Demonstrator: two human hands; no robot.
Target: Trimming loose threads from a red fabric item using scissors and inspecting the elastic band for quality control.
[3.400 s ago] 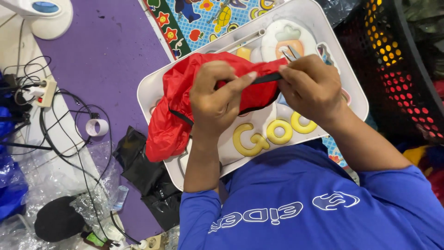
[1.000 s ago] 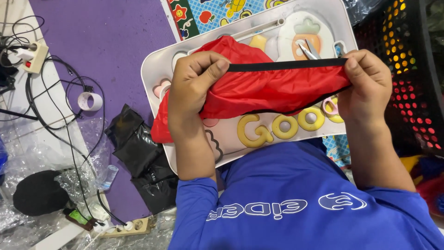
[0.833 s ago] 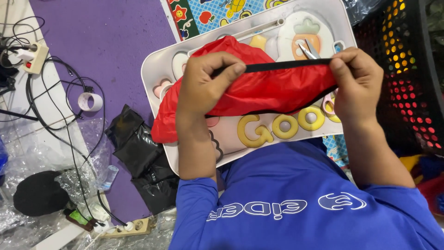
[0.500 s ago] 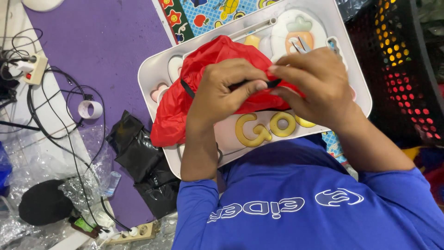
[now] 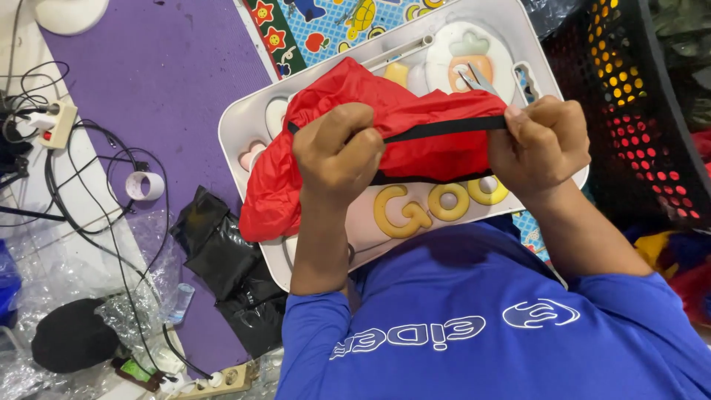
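Observation:
A red fabric garment (image 5: pixel 415 152) with a black elastic band (image 5: pixel 444 129) lies bunched over a white lap tray (image 5: pixel 244 122). My left hand (image 5: pixel 337 155) grips the left end of the band and the red cloth. My right hand (image 5: pixel 537 144) pinches the right end, so the band runs taut between the two hands. Small scissors (image 5: pixel 474 76) lie on the tray just beyond the cloth, near my right hand. Yellow raised letters (image 5: pixel 437 204) on the tray show below the garment.
A black mesh basket (image 5: pixel 637 104) stands to the right. On the purple mat (image 5: pixel 148 89) to the left lie a tape roll (image 5: pixel 144 185), black plastic bags (image 5: pixel 222 255), cables and power strips (image 5: pixel 55 122). A colourful play mat (image 5: pixel 326 22) lies beyond the tray.
My hands were close together half a second ago. They have since moved apart, pulling the black band taut across the red cloth.

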